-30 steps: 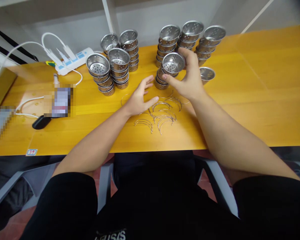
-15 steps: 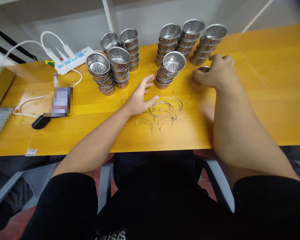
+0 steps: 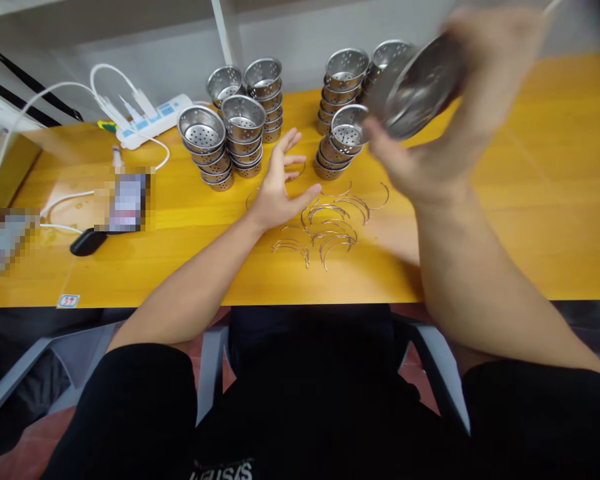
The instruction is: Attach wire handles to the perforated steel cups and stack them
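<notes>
Motion blur over raised right hand (image 3: 430, 140)

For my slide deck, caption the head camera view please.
Right hand lifts a blurred metal cup above the table; left hand hovers empty beside thin curved wires.

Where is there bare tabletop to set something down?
The table is bare right of the right forearm, and between the phone and left forearm. Crowded: curved wires beside the left hand, stacked perforated metal cups behind.

the right hand (image 3: 445, 150) and its metal cup (image 3: 415, 90) are blurry. they hide part of a back cup stack (image 3: 386, 52). the shirt words (image 3: 224, 471) touch the bottom edge, partly cut off.
</notes>
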The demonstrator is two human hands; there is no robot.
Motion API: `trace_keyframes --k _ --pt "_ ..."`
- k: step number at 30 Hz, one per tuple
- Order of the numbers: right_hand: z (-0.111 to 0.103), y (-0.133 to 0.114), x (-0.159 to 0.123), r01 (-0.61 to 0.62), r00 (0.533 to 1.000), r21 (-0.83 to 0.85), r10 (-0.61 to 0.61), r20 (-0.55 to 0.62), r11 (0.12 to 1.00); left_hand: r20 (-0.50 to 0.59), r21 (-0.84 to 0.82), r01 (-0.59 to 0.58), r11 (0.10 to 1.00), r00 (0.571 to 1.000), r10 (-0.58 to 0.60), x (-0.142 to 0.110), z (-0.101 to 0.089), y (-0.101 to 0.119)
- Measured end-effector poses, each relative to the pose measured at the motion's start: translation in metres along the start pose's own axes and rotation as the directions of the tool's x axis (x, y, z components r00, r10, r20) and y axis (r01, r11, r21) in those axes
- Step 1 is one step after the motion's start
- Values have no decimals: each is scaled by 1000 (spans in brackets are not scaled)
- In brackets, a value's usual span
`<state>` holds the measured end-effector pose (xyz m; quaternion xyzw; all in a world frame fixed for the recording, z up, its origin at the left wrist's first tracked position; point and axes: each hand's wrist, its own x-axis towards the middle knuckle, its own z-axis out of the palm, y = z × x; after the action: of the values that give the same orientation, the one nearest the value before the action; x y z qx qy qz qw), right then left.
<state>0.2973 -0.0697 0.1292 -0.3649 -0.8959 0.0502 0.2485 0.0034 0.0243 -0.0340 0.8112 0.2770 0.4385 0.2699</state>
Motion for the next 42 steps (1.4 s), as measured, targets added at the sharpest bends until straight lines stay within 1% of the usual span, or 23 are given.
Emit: trace_keyframes --k 2,4,6,8,9,11,13,14,16,18,19,21,23,24,25,27,29,31,33,35,38,40,42 --pt "13 -16 8 -1 999 27 2 -50 1000 -21 31 -72 997 997 72 3 -2 5" --pt "33 -22 16 7 998 57 -3 -70 998 -19 73 -156 985 987 157 6 -1 7" --pt "53 -22 20 29 994 90 -20 -105 996 -12 91 -208 974 978 210 7 0 7" --pt "66 -17 20 47 991 116 -31 -134 992 -1 82 -212 974 977 213 6 1 6" --pt "69 -14 18 43 991 126 -26 -133 991 6 72 -205 976 979 205 6 1 5" --pt "68 -10 14 -9 995 148 24 -97 989 12 45 -183 982 983 182 5 2 5" --pt "63 -9 10 -119 990 189 131 -53 975 -6 3 -141 990 990 141 5 2 5" --pt "60 -9 8 -179 980 224 194 -49 958 -21 -21 -113 993 993 113 5 1 5" --pt "56 -12 6 -263 948 322 305 -86 909 -47 -47 -62 997 997 60 6 0 7" --pt "53 -15 6 -306 915 390 381 -130 868 -57 -47 -31 998 998 28 8 -1 9" --pt "52 -17 6 -319 903 397 403 -148 861 -61 -48 -18 999 998 15 9 -2 11" --pt "49 -19 7 -323 897 361 405 -178 875 -69 -63 12 998 997 -16 11 -2 15" --pt "45 -19 8 -287 917 298 351 -189 910 -68 -87 37 995 997 -43 14 -2 19" --pt "43 -18 9 -262 935 272 314 -167 926 -65 -99 44 994 997 -51 15 -1 19" --pt "41 -15 9 -241 954 251 277 -119 938 -60 -106 50 993 997 -56 16 0 19" --pt "40 -8 10 -206 979 233 201 44 950 -61 -114 56 992 996 -63 18 2 15" --pt "43 1 11 -165 968 252 108 227 953 -75 -115 49 992 996 -58 18 3 8" --pt "49 9 13 -124 940 275 23 341 953 -80 -111 34 993 996 -43 17 3 0" --pt "57 15 13 -103 930 271 -4 368 957 -78 -98 27 995 996 -35 14 1 -7" --pt "63 18 14 -107 934 238 15 358 965 -92 -73 18 997 995 -24 10 0 -11" --pt "66 20 13 -121 931 179 48 363 976 -141 -36 0 999 990 -5 8 -3 -15" --pt "65 21 13 -128 925 161 59 375 979 -134 -28 -3 1000 991 -1 7 -5 -16" --pt "64 21 13 -142 918 158 70 390 977 -103 -30 -10 999 995 7 8 -7 -17"
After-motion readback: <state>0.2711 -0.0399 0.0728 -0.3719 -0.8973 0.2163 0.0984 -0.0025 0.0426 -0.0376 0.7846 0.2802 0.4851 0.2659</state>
